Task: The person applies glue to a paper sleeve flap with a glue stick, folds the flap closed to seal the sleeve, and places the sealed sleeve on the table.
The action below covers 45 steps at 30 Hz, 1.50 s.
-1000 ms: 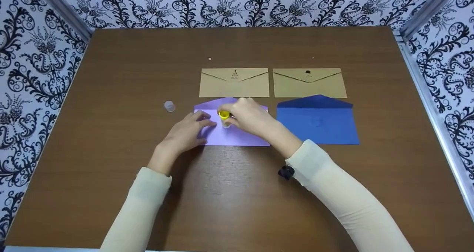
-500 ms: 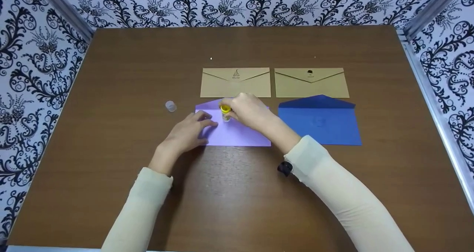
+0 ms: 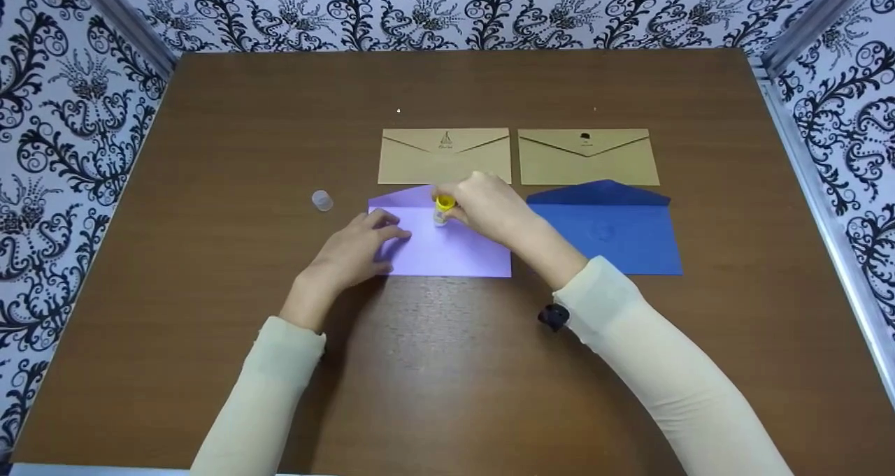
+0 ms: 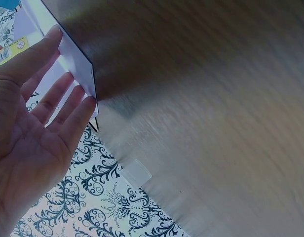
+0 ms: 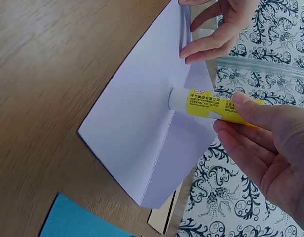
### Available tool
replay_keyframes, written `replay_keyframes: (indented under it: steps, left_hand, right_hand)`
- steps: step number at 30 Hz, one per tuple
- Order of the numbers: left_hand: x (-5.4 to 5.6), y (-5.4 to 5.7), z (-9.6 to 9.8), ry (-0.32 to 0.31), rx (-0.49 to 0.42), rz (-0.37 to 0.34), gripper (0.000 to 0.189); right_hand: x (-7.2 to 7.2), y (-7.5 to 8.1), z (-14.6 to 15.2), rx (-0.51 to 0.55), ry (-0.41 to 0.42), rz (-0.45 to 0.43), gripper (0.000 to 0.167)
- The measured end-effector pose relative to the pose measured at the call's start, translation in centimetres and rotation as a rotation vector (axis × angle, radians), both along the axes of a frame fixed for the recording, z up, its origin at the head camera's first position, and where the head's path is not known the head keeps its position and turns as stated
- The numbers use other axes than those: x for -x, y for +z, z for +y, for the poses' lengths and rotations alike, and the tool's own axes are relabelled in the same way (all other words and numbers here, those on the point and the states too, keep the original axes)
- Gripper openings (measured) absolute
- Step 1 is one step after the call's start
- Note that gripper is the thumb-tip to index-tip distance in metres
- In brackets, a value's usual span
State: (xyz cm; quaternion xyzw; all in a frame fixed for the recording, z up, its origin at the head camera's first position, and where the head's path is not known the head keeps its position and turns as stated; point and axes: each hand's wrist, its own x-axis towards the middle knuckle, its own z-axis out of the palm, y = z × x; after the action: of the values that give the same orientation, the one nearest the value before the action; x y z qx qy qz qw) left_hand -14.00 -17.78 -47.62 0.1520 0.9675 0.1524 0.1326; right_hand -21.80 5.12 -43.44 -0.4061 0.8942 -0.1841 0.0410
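Note:
A purple envelope [image 3: 447, 252] lies on the table with its flap unfolded away from the person. My right hand [image 3: 489, 207] grips a yellow glue stick [image 5: 206, 103], its white end touching the envelope near the flap crease in the right wrist view. At the envelope's left side, my left hand [image 3: 356, 249] rests with fingertips on the paper; its fingers [image 4: 73, 106] look extended and spread in the left wrist view. The translucent glue stick cap [image 3: 321, 200] lies on the table to the left of the envelope.
A blue envelope [image 3: 603, 242], its flap also unfolded, lies to the right. Behind are two tan envelopes, one with a sailboat mark [image 3: 445, 165] and one with a hat-like mark [image 3: 587, 168]. Patterned cloth walls [image 3: 419, 15] border the brown table [image 3: 245, 126].
The right hand has moved the glue stick away from the person and then to the right along the purple envelope. The left hand has stayed in place.

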Motion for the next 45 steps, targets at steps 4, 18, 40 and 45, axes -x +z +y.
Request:
replay_keyframes:
  steps: [4,18,40,45]
  left_hand:
    - [0.0,-0.1,0.0,0.000,-0.004,0.005,0.053]
    - [-0.1,-0.2,0.0,0.011,0.025,-0.018,0.053]
    - [-0.1,0.2,0.0,0.007,0.023,-0.017,0.052]
    - [0.0,0.2,0.1,0.014,0.020,-0.027,0.052]
  right_hand:
    - [-0.1,0.0,0.3,0.003,-0.004,-0.010,0.025]
    - [-1.0,0.1,0.5,-0.025,0.024,-0.091,0.028]
    - [-1.1,0.3,-1.8,-0.027,0.094,-0.057,0.029]
    - [-0.8,0.3,-2.0,-0.055,0.083,-0.039,0.030]
